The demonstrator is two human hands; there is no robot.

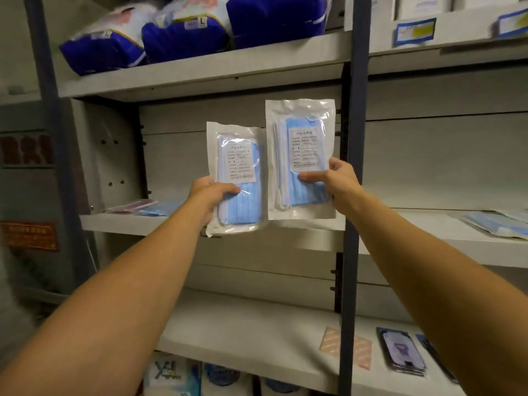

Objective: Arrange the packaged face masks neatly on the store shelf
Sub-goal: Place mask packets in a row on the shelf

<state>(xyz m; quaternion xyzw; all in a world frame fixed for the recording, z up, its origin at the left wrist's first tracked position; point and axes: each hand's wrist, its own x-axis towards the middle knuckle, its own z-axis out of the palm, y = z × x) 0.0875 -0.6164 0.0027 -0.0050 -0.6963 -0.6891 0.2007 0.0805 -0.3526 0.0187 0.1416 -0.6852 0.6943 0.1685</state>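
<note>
I hold two clear packs of blue face masks upright in front of the middle shelf (120,222). My left hand (210,195) grips the left mask pack (238,155) by its lower left side. My right hand (337,181) grips the right mask pack (300,138), which sits a little higher. Each pack carries a white printed label. More mask packs lie flat on the shelf: a pink and a blue flat pack (148,208) at the left, and further blue packs (497,224) on the neighbouring bay at the right.
A dark upright post (353,195) splits the two shelf bays just right of my right hand. Blue and white bulky packages (183,32) fill the top shelf. On the lower shelf (243,332) lie a pink packet (358,347) and dark packets (403,350).
</note>
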